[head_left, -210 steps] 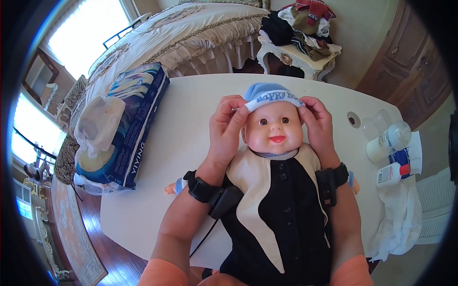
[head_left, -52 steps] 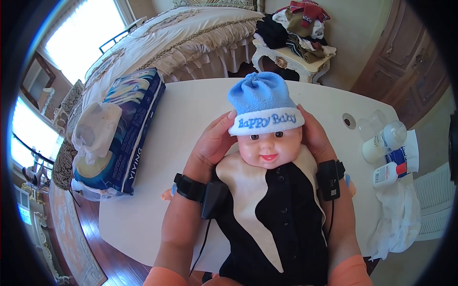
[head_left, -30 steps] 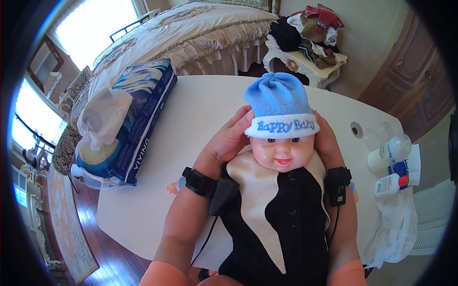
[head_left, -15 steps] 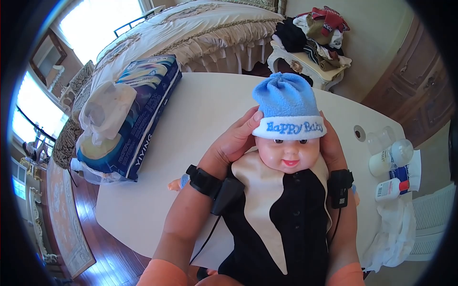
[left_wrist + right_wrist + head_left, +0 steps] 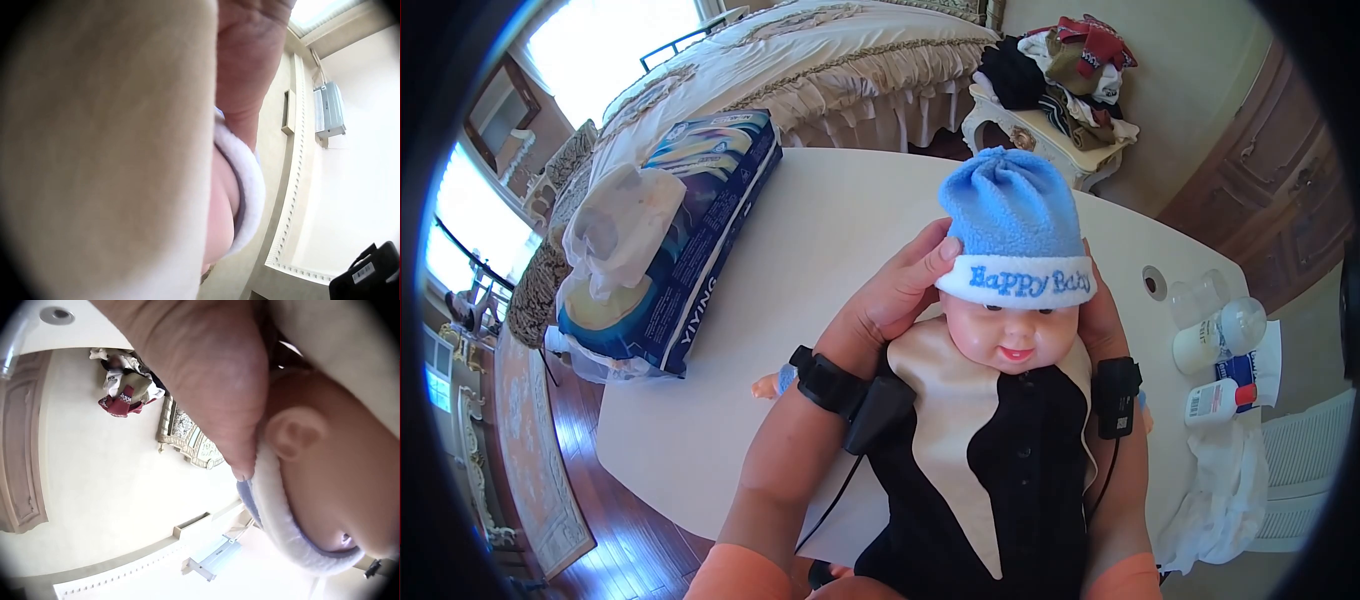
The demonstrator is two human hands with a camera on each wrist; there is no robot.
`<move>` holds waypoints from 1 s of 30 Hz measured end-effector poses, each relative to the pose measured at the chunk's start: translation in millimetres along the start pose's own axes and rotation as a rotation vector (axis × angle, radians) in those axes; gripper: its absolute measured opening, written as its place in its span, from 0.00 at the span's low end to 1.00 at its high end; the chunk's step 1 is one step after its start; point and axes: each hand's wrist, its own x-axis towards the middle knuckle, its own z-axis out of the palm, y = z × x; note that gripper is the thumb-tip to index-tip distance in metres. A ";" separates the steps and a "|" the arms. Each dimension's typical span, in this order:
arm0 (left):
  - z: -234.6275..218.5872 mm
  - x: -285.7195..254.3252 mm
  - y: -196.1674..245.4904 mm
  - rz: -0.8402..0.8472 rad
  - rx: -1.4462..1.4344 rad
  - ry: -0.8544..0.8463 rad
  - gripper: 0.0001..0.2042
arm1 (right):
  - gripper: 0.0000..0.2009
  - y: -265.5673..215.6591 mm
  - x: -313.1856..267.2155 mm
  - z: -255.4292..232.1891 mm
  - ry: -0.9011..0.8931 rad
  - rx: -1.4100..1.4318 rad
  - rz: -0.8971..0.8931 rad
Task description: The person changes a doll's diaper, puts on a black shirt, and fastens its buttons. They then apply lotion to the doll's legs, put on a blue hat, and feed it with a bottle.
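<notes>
A baby doll (image 5: 1012,345) in a black and cream buttoned garment (image 5: 1050,430) lies face up along the person's forearms. Its blue fleece hat (image 5: 1010,205), with a white "Happy Baby" brim, comes down close to the eyes. On the doll's left-of-view side, my left hand (image 5: 900,290) holds the head, its thumb against the brim and its other fingers behind. My right hand (image 5: 1103,312) holds the opposite side and is partly hidden by the head. In the right wrist view, that thumb lies at the brim beside the doll's ear (image 5: 294,432).
The white table (image 5: 820,220) carries a blue diaper pack (image 5: 720,240) with a wipes pack (image 5: 622,225) on top at left. Baby bottles (image 5: 1200,345), a red-capped bottle (image 5: 1212,402) and a crumpled plastic bag (image 5: 1215,500) stand at right. A cable hangs from each wrist camera.
Earlier both hands pinched the brim with the forehead bare; the hat now sits lower and the hands hold the head's sides. Lately the face has tipped further down.
</notes>
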 end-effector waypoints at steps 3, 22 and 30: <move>2.2 -0.6 1.0 0.002 0.021 0.018 0.38 | 0.21 -1.7 -3.2 3.7 0.015 0.021 -0.010; 10.8 -2.2 4.2 0.061 0.039 0.025 0.42 | 0.21 -0.5 -6.2 1.0 0.153 -0.163 -0.069; 10.1 -1.6 3.4 0.078 0.047 0.026 0.40 | 0.21 1.2 -3.6 -10.3 -0.067 0.057 -0.056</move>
